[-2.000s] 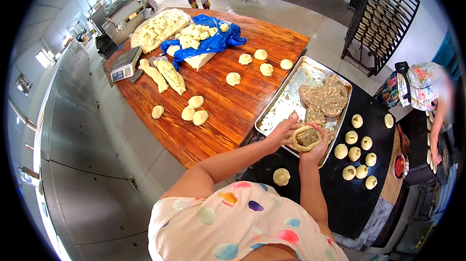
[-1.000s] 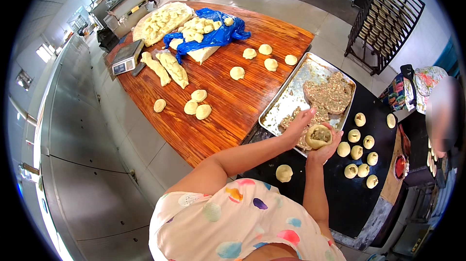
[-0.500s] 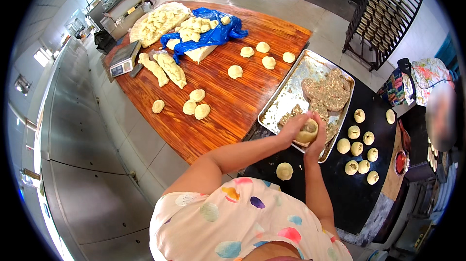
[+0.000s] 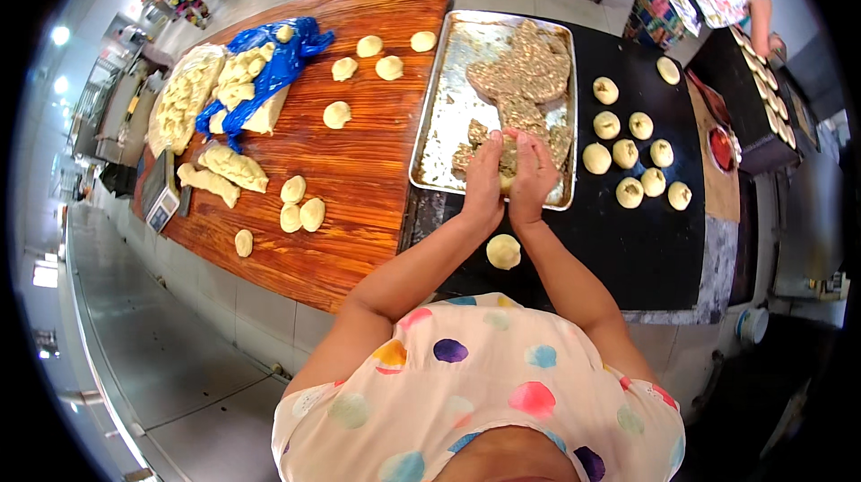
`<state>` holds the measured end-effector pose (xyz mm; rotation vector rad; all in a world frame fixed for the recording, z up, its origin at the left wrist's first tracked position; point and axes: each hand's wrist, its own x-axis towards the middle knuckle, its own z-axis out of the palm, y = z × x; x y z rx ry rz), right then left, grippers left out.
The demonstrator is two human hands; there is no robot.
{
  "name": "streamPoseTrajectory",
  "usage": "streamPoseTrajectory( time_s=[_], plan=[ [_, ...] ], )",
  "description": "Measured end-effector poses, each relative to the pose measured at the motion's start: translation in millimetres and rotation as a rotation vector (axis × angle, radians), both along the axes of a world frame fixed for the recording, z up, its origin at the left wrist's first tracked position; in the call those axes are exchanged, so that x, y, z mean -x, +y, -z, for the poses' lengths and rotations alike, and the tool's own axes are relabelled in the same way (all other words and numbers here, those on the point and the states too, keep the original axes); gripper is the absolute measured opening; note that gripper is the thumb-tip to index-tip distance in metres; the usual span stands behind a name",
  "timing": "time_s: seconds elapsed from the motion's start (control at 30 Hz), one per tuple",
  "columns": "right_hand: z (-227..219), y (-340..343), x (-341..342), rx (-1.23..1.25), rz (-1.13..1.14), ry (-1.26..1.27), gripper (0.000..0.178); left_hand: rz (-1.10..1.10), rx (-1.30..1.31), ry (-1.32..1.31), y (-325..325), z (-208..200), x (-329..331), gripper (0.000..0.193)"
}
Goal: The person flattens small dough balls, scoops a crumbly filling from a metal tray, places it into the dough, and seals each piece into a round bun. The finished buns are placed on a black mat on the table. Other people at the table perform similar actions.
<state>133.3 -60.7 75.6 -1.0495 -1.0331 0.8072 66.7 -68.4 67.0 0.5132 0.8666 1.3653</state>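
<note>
My left hand (image 4: 484,179) and my right hand (image 4: 531,179) are cupped around a filled dough bun (image 4: 507,182), over the near edge of a metal tray (image 4: 429,128). The fingers cover most of the bun, and the brownish filling shows between them. In the tray lies a mound of chopped, speckled filling (image 4: 525,74), with smaller lumps close to my fingertips. A flat dough round (image 4: 503,251) lies on the black surface (image 4: 583,258) just below my wrists. To the right of the tray sit several filled buns (image 4: 625,154), some gathered at the top with filling peeking out.
On the wooden table (image 4: 359,177) at left are several dough rounds (image 4: 337,114), two dough rolls (image 4: 235,166), a blue plastic sheet (image 4: 296,56) under dough pieces, and a scale (image 4: 163,206). A co-worker's arm (image 4: 760,26) reaches over a dark tray of buns (image 4: 758,92) at far right.
My head view has turned, so the tray appears upright and further left. The bun, earlier tilted with its filled opening visible, is now mostly hidden as both hands close around it.
</note>
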Motion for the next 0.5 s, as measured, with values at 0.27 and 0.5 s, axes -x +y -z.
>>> streamPoseTrajectory(
  time_s=[0.27, 0.5],
  plan=[
    [-6.5, -10.7, -12.9, 0.144, -0.217, 0.394, 0.053, 0.199, 0.175, -0.016, 9.9, -9.0, 15.1, 0.051],
    [-11.6, -2.1, -28.0, 0.250, -0.125, 0.305, 0.061, 0.272, 0.155, 0.227, 19.5, -24.8, -0.5, 0.072]
  ],
)
